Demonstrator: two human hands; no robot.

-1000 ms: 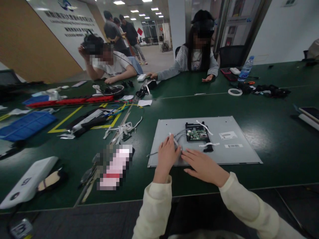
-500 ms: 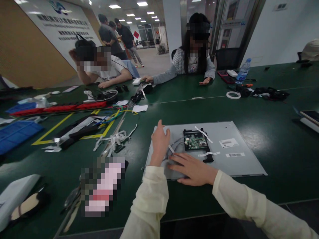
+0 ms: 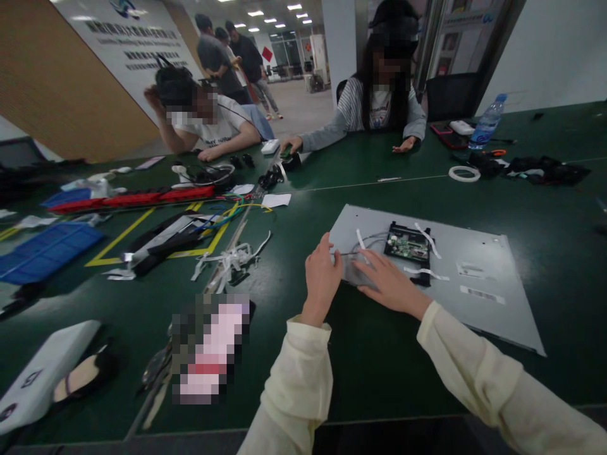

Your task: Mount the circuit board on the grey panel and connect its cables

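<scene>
A flat grey metal panel (image 3: 478,243), perhaps the back of a display, lies tilted across the table before me. A green circuit board (image 3: 408,245) in a black frame sits on it, with white tape strips (image 3: 425,270) and grey cables (image 3: 377,239) beside it. My left hand (image 3: 323,278) is at the panel's left edge, fingers curled about it and thumb toward the panel; the fingertips are partly hidden. Stretched fingers of my right hand (image 3: 391,281) rest over the near left corner, by the cables, with the palm down.
A phone (image 3: 215,347) lies left of my forearm, near tangled white strips (image 3: 232,262). Farther left are a blue basket (image 3: 52,249) and a white device (image 3: 47,373). A tape roll (image 3: 463,174) and water bottle (image 3: 488,123) stand beyond the panel. Two people sit opposite.
The panel has turned clockwise, its left end shifting right and away from me. Both hands have moved right along with it. The camera view has also shifted slightly.
</scene>
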